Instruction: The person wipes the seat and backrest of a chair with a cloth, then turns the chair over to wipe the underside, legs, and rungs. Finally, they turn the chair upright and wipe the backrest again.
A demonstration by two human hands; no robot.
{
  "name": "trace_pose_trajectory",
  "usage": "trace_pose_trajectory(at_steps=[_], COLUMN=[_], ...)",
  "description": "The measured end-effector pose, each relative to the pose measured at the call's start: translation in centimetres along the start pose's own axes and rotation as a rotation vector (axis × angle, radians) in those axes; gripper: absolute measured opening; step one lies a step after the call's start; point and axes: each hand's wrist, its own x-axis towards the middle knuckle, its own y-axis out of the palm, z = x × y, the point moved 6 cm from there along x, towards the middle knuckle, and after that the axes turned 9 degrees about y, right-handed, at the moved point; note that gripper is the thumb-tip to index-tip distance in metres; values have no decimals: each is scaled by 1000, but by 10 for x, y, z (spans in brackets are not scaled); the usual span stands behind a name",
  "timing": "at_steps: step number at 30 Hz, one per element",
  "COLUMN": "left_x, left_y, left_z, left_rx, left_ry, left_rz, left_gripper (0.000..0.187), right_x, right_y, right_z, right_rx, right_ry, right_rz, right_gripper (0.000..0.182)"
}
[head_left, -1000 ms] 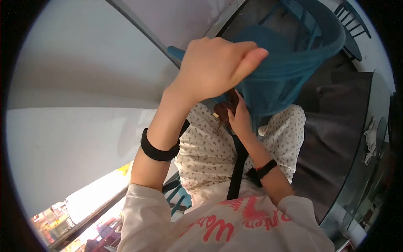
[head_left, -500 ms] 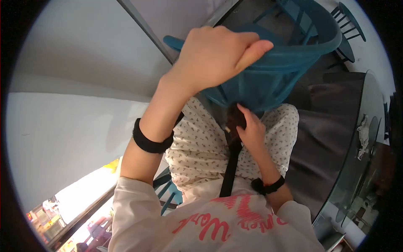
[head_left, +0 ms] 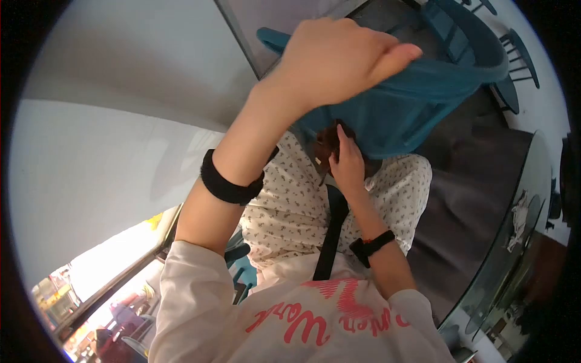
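My left hand is closed over the top rail of a teal-blue chair, its fingers hidden behind the rail and its thumb lying along it. Lower down, my right hand has its fingers bent around a crumpled dark brown cloth with a small pale tag. The cloth is against or very close to the lower part of the chair, above my knees. Its far side is hidden by my fingers.
Other teal chairs stand at the upper right. A glass-edged table is on the right, beside a dark brown covering. A white wall panel is close on the left.
The chair and my left hand have shifted slightly up and right in the view. My right hand and the cloth have moved a little up and left.
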Motion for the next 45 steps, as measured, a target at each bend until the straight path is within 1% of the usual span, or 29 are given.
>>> trace_pose_trajectory(at_steps=[3, 4, 5, 6, 7, 9, 10, 13, 14, 16, 18, 19, 21, 22, 24, 25, 27, 28, 29, 30, 31, 33, 34, 36, 37, 40, 42, 43, 45], left_x=[-2, -3, -4, -5, -6, -7, -7, -7, -9, -8, -6, -7, -6, -5, -5, -5, -5, -4, -4, -2, 1, 6, 8, 8, 7, 8, 10, 9, 8], left_y=[4, 4, 7, 9, 11, 13, 12, 6, 3, 2, 1, 1, 1, -1, -1, -2, -1, -1, -2, -5, -18, -21, -15, -6, -8, -14, -16, -18, -20], left_z=[-7, -12, -12, -17, -19, -20, -20, -17, -14, -5, 2, 7, 11, 13, 18, 20, 26, 29, 31, 32, 31, 32, 35, 50, 55, 65, 66, 66, 65], left_rx=[24, 26, 27, 23, 22, -3, -42, -45, 2, 2, -11, -13, -23, -22, -25, 8, 27, 20, 16, 7, -2, -207, -141, -64, 8, 45, 67, 39, 4], left_ry=[0, 52, 32, 40, 46, 32, 50, 50, 37, 10, -8, -35, -51, -71, -92, -98, -92, -75, -57, -114, -104, -130, -110, -125, -152, -161, -174, -207, -237], left_rz=[38, -13, -20, 1, 21, -17, -43, -38, -38, -45, -49, -29, -8, 6, 13, 3, -1, -28, -56, 16, 22, 317, 145, 142, 134, 52, 33, 16, 4], left_gripper=[42, 43, 43, 44, 46, 48, 51, 54, 56, 57, 58, 58, 58, 56, 55, 54, 54, 53, 52, 52, 52, 55, 60, 58, 57, 58, 58, 58, 58], right_x=[-2, -4, -8, -11, -19, -28, -29, 1, 13, 50, 85, 93, 107, 104, 87, 89, 85, 77, 75, 71, 63, 42, 34, 20, 15, 7, 8, 4, 4], right_y=[-8, -13, -16, -21, -24, -33, -33, -10, 18, 49, 63, 69, 93, 82, 67, 79, 90, 92, 89, 80, 71, 52, 49, 36, 25, -12, -42, -44, -54], right_z=[-8, -10, -10, -11, -14, -12, -4, 31, 39, 65, 93, 98, 84, 90, 103, 97, 87, 69, 61, 68, 73, 66, 57, 37, 25, -7, -30, -39, -59], right_rx=[-32, -33, -34, -52, -58, 33, 30, 51, -136, 29, -126, -132, -397, -400, -616, -622, -92, 266, 264, 111, -45, -103, -128, -159, -153, -140, -70, -67, -2], right_ry=[-40, -105, -171, -121, -139, -261, -270, -375, -357, -317, -477, -472, -191, -184, -409, -405, -566, -435, -426, -535, -638, -657, -700, -764, -764, -697, -480, -475, -223], right_rz=[3, -33, -64, -34, -11, -56, -36, -65, 66, 160, -13, -12, 291, 283, 294, 291, -94, 220, 209, 165, 127, 138, 177, 206, 198, 158, 26, 18, -71], right_gripper=[65, 68, 72, 66, 66, 55, 45, 40, 42, 45, 62, 62, 64, 64, 60, 60, 43, 42, 42, 33, 25, 20, 20, 20, 20, 29, 44, 44, 57])
